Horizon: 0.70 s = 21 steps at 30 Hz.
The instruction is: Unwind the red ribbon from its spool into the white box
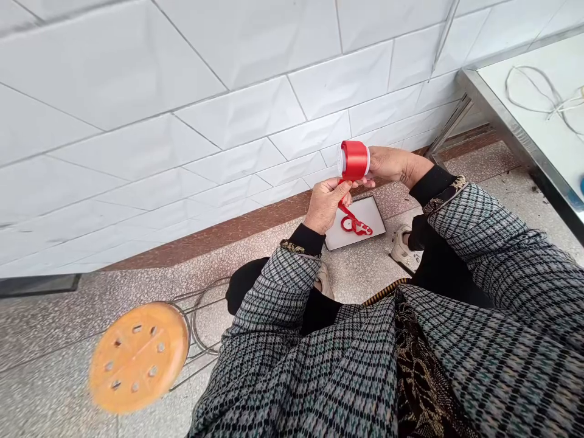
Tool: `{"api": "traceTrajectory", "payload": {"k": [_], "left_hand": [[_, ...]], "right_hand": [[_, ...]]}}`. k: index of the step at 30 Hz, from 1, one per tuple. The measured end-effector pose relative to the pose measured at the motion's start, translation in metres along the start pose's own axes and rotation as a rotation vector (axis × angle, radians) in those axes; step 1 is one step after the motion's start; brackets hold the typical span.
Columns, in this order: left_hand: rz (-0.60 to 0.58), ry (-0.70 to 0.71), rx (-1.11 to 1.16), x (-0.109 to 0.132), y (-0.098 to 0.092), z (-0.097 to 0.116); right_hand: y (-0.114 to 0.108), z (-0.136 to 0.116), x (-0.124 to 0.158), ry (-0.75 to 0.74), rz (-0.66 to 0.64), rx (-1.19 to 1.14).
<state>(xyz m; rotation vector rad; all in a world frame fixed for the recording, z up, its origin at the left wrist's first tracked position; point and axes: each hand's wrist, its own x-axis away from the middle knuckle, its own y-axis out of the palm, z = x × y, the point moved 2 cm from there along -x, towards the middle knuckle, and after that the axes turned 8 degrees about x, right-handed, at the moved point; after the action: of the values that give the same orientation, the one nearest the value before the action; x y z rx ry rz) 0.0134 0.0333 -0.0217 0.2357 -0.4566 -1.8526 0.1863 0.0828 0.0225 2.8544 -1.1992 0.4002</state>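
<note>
My right hand (390, 165) grips a spool of red ribbon (354, 160) held out in front of me near the tiled wall. My left hand (325, 204) pinches the loose end of the ribbon just below the spool. A curled length of red ribbon (353, 222) hangs down from that pinch over a white rectangular board (371, 213) that lies on the floor between my feet. Both arms wear checked sleeves with black cuffs.
An orange round stool (137, 356) with holes in its seat and a wire frame stands at the lower left. A metal-edged white table (533, 115) with white cord (538, 97) on it is at the right. White tiled wall ahead; speckled floor below.
</note>
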Motion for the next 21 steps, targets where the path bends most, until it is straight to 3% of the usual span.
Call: {"api": "traceTrajectory", "payload": {"k": [7,11,15,17,21], "left_hand": [[0.027,0.064,-0.018,-0.007,-0.011,-0.002],[-0.075,0.047,0.011,-0.009,-0.019,0.000],[-0.084,0.038,0.052,-0.009,-0.023,0.003],[-0.089,0.022,0.084,-0.008,-0.022,0.005],[-0.127,-0.007,0.143,-0.006,-0.017,0.010]], "right_hand": [[0.006,0.011,-0.003,0.163,-0.152,-0.202],[0.013,0.012,0.000,0.162,-0.258,-0.233],[0.018,0.010,0.001,0.131,-0.274,-0.155],[0.016,0.007,0.001,0.125,-0.163,-0.011],[0.004,-0.006,0.003,-0.073,0.376,0.612]]}}
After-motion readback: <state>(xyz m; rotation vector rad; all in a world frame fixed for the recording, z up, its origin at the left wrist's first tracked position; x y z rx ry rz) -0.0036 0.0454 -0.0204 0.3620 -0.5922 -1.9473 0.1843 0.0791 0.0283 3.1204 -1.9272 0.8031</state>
